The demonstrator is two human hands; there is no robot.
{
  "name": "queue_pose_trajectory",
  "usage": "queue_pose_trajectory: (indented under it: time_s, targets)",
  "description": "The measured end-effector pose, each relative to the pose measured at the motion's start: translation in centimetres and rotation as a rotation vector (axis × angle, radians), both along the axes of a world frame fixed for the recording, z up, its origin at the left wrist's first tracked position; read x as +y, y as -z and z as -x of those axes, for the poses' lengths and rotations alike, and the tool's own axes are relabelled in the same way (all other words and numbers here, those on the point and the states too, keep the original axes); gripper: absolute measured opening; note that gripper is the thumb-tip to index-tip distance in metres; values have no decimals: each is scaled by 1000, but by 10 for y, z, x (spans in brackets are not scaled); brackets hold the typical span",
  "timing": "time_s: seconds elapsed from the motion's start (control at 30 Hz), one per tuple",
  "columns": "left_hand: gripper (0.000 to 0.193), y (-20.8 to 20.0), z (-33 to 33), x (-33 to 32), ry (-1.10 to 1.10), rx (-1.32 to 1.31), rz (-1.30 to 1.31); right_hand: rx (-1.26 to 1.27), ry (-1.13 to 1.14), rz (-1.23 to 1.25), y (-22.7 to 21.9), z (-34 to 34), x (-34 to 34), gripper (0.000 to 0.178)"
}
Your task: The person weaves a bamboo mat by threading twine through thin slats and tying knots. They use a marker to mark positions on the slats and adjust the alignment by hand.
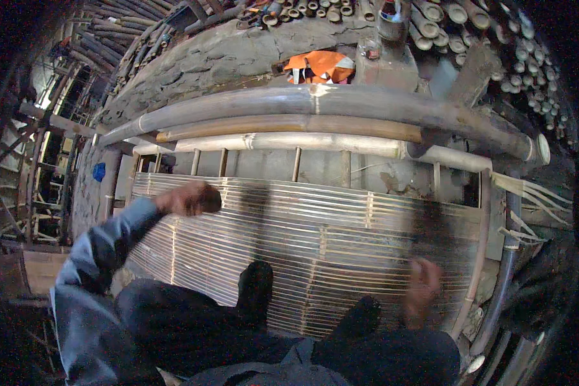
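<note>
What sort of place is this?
Probably a bamboo workshop: pale-ended poles are piled at the upper right, a thick pole lies beyond the working area, and the person has a panel of thin, pale strips spread out before them.

Slatted bamboo panel (367, 264): lower edge hidden behind dark trousers (174, 312). Left hand (185, 196): fingers partly hidden; dark patch at their ends, held thing or shadow, not determinable. Right hand (424, 281): blurred; finger outlines and contact with the panel unclear. Left sleeve (87, 315): cut off below. Stacked bamboo poles (430, 11): cut off above. Orange item (320, 64): kind indistinct.
</note>
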State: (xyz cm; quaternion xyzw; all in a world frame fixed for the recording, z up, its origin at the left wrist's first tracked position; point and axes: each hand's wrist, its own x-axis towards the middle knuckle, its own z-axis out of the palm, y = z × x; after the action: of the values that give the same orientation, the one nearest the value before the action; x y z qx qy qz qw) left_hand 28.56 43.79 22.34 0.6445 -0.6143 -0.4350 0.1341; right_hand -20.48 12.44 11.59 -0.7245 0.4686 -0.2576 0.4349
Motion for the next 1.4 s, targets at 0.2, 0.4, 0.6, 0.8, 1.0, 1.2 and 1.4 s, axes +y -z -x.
queue_pose_trajectory:
  time_s: [0.2, 0.4, 0.6, 0.8, 1.0, 1.2, 1.4]
  targets:
    - [21, 64, 149, 48, -638, 244, -246, 61, -551, 312, 77, -207, 62, 19]
    - [17, 118, 177, 77, -672, 218, -9, 263, -572, 333, 64, -261, 115, 27]
    - [15, 142, 123, 35, -727, 415, 104, 255, -498, 514, 97, -266, 123, 18]
    - [15, 156, 120, 31, -635, 475, 164, -111, -270, -723, 59, -243, 107, 9]
    - [17, 172, 126, 33, -593, 508, 123, 170, -404, -776, 22, -212, 102, 16]
    - [29, 176, 119, 1, -605, 307, 453, 337, -549, -411, -28, -150, 105, 15]
    - [40, 169, 117, -63, -475, 87, 821, 290, -294, -575, -69, -114, 126, 21]
